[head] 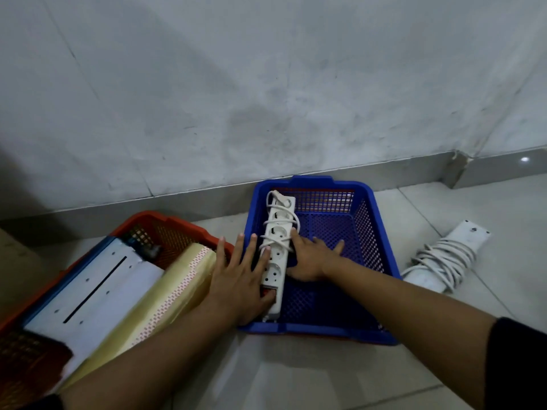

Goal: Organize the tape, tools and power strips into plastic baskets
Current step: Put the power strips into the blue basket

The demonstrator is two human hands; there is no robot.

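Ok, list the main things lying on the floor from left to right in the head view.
Orange plastic mesh basket → blue plastic mesh basket → white power strip wrapped in its cord, loose on the tiles.

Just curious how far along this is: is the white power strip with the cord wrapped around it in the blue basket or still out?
In. The power strip lies along the blue basket's left side, inside its rim, both hands touching it.

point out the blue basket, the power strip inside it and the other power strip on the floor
blue basket [381,279]: head view, right mesh wall
power strip in the basket [276,232]: head view, white socket face near its middle
power strip on the floor [467,235]: head view, bare white end beyond the coiled cord
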